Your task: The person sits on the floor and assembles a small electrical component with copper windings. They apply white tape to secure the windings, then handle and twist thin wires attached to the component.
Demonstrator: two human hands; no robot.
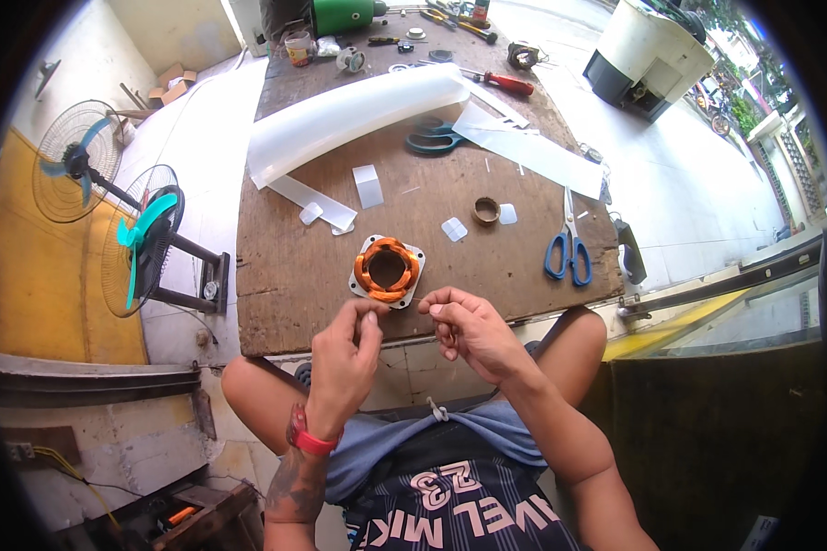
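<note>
Teal and blue blades mark two pedestal fans (138, 241) standing on the floor at the far left, beside the worn wooden bench (285, 275). On the bench's near edge sits a motor stator (387, 268), a square metal plate wound with orange copper coils around a round hole. Just in front of it the person's left hand (345, 354), a red band at its wrist, has its fingers (369, 323) pinched together on what looks like a thin wire (415, 299) running out from the stator; the strand is too fine to follow for certain. Close to its right, the right hand (473, 332) is curled with its fingers (439, 303) nipped on the same fine strand, the two hands nearly touching just off the bench edge.

Further back on the bench lies a long roll of translucent white sheet (349, 115), with small cut pieces of it scattered nearer the stator. Teal-handled scissors (432, 140) rest partly beneath the sheet. A small brown ring (486, 211) lies right of centre. Blue-handled scissors (569, 248) lie near the right edge, well apart from the hands, and a red-handled screwdriver (505, 83) sits towards the back.
</note>
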